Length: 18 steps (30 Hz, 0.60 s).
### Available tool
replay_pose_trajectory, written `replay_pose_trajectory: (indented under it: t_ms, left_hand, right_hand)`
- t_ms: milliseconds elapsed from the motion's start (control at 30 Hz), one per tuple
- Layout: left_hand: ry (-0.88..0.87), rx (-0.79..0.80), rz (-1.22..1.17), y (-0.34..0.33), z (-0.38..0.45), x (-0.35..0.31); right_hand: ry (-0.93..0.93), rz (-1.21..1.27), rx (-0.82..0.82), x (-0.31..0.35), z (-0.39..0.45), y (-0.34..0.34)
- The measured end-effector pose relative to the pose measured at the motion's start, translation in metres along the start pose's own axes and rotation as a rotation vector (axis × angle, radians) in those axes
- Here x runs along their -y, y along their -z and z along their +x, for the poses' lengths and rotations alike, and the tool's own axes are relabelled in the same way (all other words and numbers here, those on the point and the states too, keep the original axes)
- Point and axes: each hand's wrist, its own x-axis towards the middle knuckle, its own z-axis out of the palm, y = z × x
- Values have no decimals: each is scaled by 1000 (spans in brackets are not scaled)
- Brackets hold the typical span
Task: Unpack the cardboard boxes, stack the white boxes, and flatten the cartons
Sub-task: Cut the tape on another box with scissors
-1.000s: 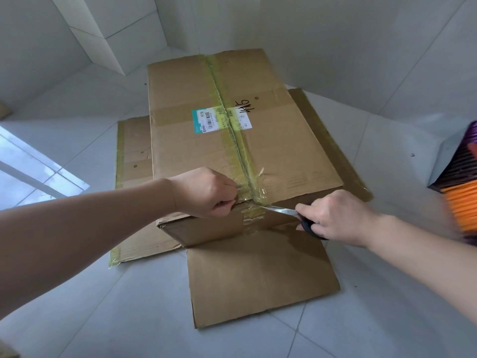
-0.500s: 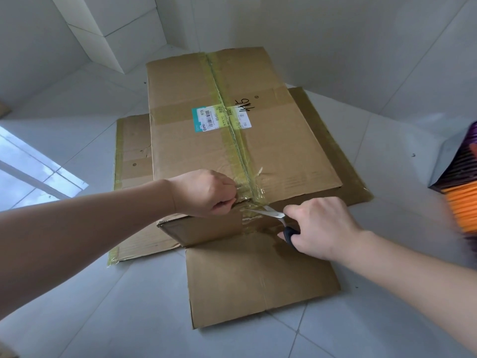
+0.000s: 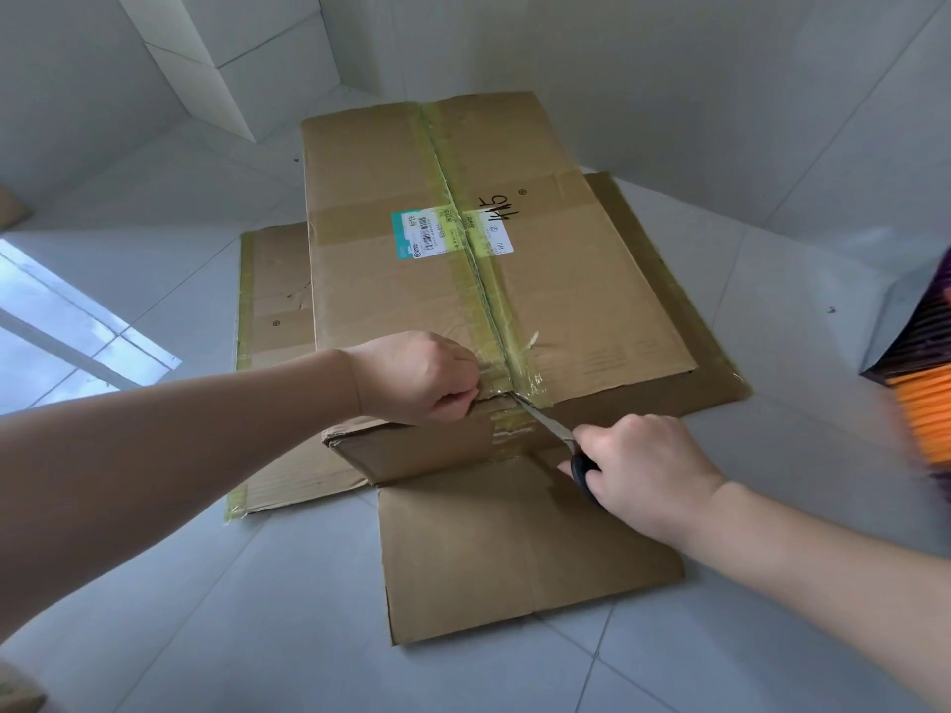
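A taped brown cardboard box [image 3: 556, 301] with a shipping label [image 3: 447, 233] sits upright on flattened cartons [image 3: 514, 548].

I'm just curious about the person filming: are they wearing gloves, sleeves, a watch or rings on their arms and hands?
Nothing that shows. The left hand and right hand are both bare, with no gloves. Both forearms are uncovered as far as the picture's edge, so no sleeve is in view. No watch, bracelet or ring can be seen on the parts that show, though the fingers are mostly curled out of sight.
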Motion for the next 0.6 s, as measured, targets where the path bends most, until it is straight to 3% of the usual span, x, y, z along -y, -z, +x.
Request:
replay_pose_trajectory:
  t_ms: [400,600]
  left_hand:
    - [6,10,8,2,1,-2]
    - [15,21,5,3,2,-2]
  right_hand:
    - [37,-132,-102,0,0,7]
    - [183,-111,-79,3,-9,0]
